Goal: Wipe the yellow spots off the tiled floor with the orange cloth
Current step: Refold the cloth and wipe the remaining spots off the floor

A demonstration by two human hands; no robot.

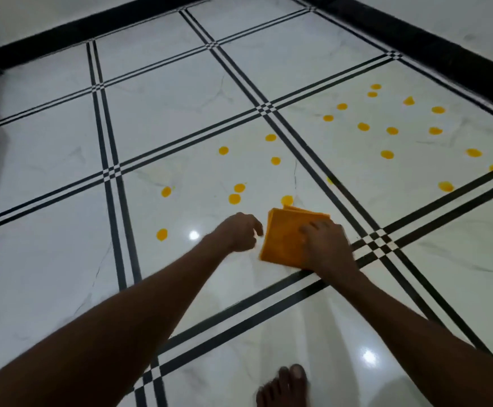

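White shiny tiles with black double lines cover the tiled floor, and a black strip runs along the bottom of the walls far off. My right hand lies flat on top of the orange cloth, fingers spread, pressing it down on the tile so it can rub hard. The cloth is folded into a thick square pad, which I think makes it easy to push around. It sits near a crossing of black lines. My left hand is just beside the cloth's left edge, fingers loosely curled, holding nothing, so my hands are close together but only one works the cloth. The yellow spots are dotted over the tile in front of me, and the nearest one sits right at the far edge of the cloth. Many more spots are on the next tile, farther off to the right, so most of the job is not done yet. My bare foot stands on the floor close to me. Nothing blocks the way to the spots.
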